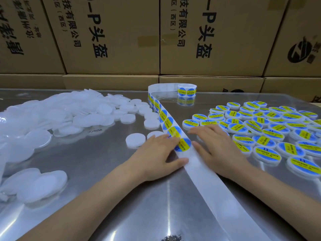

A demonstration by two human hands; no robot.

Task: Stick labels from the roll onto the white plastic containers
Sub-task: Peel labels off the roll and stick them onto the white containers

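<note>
- Labels (184,144) are sitting in a row on a long white strip (208,173) that is running down the middle of the bench (111,197). Each one is round, blue and yellow.
- The strip is coming from a small roll (187,90) that is standing at the far edge of the bench. The near part of the strip is showing no labels.
- The left hand (159,153) is lying flat on the bench just left of the strip. Its fingers are straight, and the fingertips are touching the nearest labels. The thumb is resting against the edge of the strip.
- The right hand (215,150) is lying flat just right of the strip. Its fingers are straight too and pointing away from the person. It is holding nothing.
- The two hands are sitting apart, with the strip between them.
- Plain white containers (135,140) are lying on the left side. Most are in a big heap (73,110) farther left, and a few are lying loose near the left hand.
- Labelled containers (267,155) are crowding the right side, close to the right hand. Each is wearing a blue and yellow label on top.
- Brown boxes (111,35) with black writing are standing in a stack behind the bench.
</note>
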